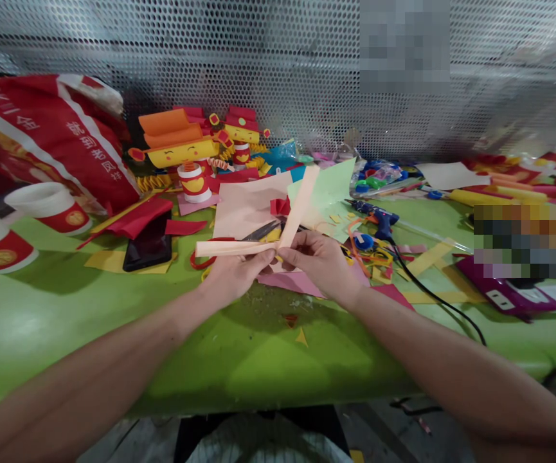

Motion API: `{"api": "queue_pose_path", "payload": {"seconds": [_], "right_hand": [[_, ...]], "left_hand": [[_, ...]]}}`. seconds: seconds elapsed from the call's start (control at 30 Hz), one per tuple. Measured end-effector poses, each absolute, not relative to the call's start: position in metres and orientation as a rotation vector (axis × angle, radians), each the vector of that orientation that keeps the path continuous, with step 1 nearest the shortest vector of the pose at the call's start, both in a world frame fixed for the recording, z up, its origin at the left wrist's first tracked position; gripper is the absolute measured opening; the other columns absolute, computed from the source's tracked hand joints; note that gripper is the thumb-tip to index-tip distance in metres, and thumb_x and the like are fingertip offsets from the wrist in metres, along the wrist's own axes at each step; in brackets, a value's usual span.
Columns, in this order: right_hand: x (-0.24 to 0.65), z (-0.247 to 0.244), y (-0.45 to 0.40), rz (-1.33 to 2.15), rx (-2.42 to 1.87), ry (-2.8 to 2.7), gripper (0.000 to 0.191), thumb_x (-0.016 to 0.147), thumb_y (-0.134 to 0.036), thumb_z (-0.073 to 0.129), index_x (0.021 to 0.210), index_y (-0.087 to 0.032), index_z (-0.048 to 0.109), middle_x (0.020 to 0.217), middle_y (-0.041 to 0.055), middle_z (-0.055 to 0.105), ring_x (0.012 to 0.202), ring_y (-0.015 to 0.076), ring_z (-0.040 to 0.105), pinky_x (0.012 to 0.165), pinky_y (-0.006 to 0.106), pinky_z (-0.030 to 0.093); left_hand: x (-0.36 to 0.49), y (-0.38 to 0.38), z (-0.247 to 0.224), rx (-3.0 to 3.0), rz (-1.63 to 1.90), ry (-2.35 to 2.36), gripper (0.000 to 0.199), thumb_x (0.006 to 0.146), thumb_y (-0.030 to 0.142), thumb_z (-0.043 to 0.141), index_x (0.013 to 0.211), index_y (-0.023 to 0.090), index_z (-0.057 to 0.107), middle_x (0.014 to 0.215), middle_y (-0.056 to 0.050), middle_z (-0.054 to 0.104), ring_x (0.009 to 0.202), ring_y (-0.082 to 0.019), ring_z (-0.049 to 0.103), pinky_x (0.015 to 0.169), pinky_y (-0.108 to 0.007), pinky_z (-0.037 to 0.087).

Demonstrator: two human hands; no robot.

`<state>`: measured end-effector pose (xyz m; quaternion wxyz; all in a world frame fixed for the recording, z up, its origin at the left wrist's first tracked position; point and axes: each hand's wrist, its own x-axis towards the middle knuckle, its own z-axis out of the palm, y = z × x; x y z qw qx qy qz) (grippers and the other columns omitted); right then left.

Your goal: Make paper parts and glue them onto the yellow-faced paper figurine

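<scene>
Forearms (128, 347) fwd; L hand (233, 276) & R hand (323, 260) close tog., pinching pale paper strips (301, 207). Likely lt., flexible, crease-prone; hold nr. join.

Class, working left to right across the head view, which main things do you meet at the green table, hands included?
White-and-red paper cups, black phone, cup with a yellow heart, left hand, right hand, blue glue gun, purple packet.

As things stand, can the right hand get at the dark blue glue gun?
Probably yes: the glue gun lies just beyond the right hand, with nothing tall between. That hand's grip is on pale peach paper strips, though, so it would likely need freeing first.
</scene>
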<state>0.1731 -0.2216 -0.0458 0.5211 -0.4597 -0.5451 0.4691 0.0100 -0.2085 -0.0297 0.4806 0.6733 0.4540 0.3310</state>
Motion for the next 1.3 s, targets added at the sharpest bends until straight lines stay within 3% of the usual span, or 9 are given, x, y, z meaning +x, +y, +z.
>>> {"api": "queue_pose_path", "payload": {"seconds": [0.3, 0.57, 0.83, 1.13, 1.3], "right_hand": [[0.1727, -0.0448, -0.2211, 1.190, -1.072, -1.259, 0.041, 0.052, -0.047, 0.080, 0.065, -0.018, 0.055, 0.057, -0.0038, 0.055, 0.050, 0.0081, 0.051, 0.048, 0.025, 0.046], [0.1730, -0.0445, -0.2179, 1.329, -1.089, -1.202, 0.038, 0.047, -0.040, 0.083, 0.067, -0.016, 0.062, 0.057, -0.0029, 0.059, 0.049, 0.0079, 0.051, 0.047, 0.025, 0.046], [0.1728, -0.0414, -0.2197, 1.415, -1.020, -1.215, 0.032, 0.048, -0.033, 0.083, 0.065, -0.016, 0.062, 0.059, -0.0032, 0.062, 0.053, 0.0081, 0.053, 0.051, 0.025, 0.046], [0.1733, -0.0455, -0.2163, 1.437, -1.000, -1.050, 0.030, 0.048, -0.033, 0.085, 0.064, -0.015, 0.067, 0.057, -0.0013, 0.064, 0.050, 0.0079, 0.054, 0.051, 0.025, 0.046], [0.1745, -0.0445, -0.2178, 1.478, -0.976, -1.070, 0.027, 0.052, -0.036, 0.083, 0.064, -0.016, 0.069, 0.057, -0.0011, 0.065, 0.050, 0.0078, 0.056, 0.054, 0.025, 0.049]], "left_hand": [[0.0089, -0.2061, -0.0302, 1.711, 0.779, 1.091, 0.019, 0.076, 0.036, 0.058, 0.076, 0.019, 0.067, 0.064, -0.001, 0.067, 0.064, -0.017, 0.061, 0.060, -0.027, 0.048], [0.0078, -0.2042, -0.0263, 1.785, 0.756, 1.060, 0.016, 0.077, 0.026, 0.056, 0.068, 0.019, 0.067, 0.060, 0.000, 0.065, 0.061, -0.015, 0.060, 0.058, -0.024, 0.047], [0.0091, -0.1997, -0.0309, 1.664, 0.735, 0.939, 0.009, 0.073, 0.022, 0.059, 0.072, 0.019, 0.067, 0.065, 0.000, 0.066, 0.056, -0.013, 0.058, 0.054, -0.023, 0.049], [0.0137, -0.2017, -0.0328, 1.519, 0.757, 0.846, 0.019, 0.074, 0.033, 0.066, 0.073, 0.014, 0.063, 0.061, 0.000, 0.064, 0.053, -0.010, 0.057, 0.051, -0.021, 0.048], [0.0111, -0.2010, -0.0321, 1.580, 0.811, 0.930, 0.025, 0.079, 0.037, 0.060, 0.069, 0.014, 0.061, 0.060, -0.001, 0.062, 0.053, -0.010, 0.057, 0.052, -0.022, 0.048]]}}
